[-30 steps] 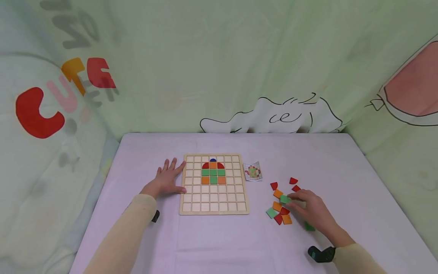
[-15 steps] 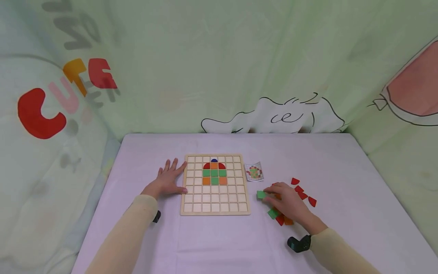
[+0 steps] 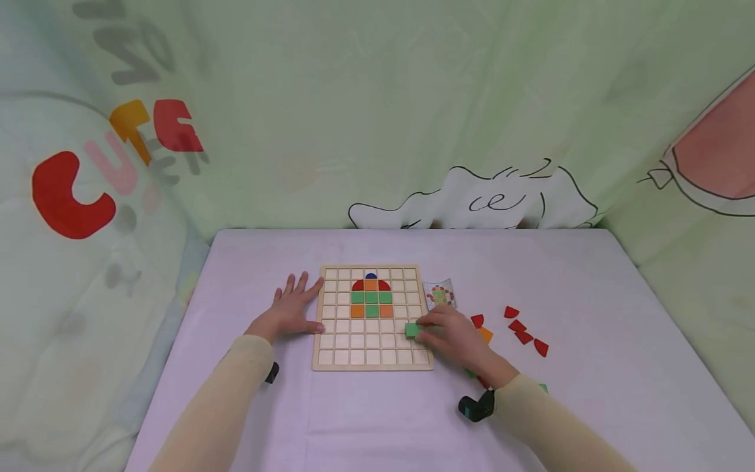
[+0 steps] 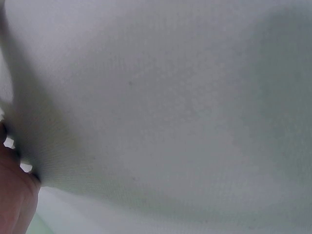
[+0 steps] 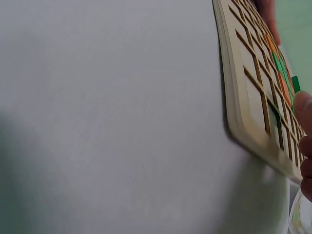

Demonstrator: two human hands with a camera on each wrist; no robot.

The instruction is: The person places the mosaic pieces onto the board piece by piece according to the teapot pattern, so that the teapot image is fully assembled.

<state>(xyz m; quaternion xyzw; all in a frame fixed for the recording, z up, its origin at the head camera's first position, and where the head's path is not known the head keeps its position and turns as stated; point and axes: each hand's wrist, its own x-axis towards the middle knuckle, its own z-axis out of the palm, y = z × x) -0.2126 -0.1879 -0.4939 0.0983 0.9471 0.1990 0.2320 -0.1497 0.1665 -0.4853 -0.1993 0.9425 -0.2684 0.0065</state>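
Observation:
A wooden grid board [image 3: 344,357] lies on the table with a blue, red, orange and green pattern of tiles [image 3: 371,297] in its upper cells. At its left edge rests my left hand [image 3: 287,313], fingers spread, thumb and forefinger touching the frame. My right hand [image 3: 451,334] pinches a green square tile [image 3: 411,330] above the board's right columns. In the right wrist view, the green tile [image 5: 296,84] stands out past the thumb, over the board [image 5: 239,105]. The left wrist view shows mostly white cloth, with part of the left hand [image 4: 17,200] at its edge.
A small printed pattern card [image 3: 440,292] lies beside the board's right edge, partly behind the right hand. Several red tiles [image 3: 523,337] and an orange tile [image 3: 486,334] are scattered to the right; the right forearm hides others. A patterned cloth wall [image 3: 283,131] stands behind the table.
My right hand has moved left from the loose tiles to the board, carrying the green tile. Several red tiles now show farther right. The left hand stays at the board's edge.

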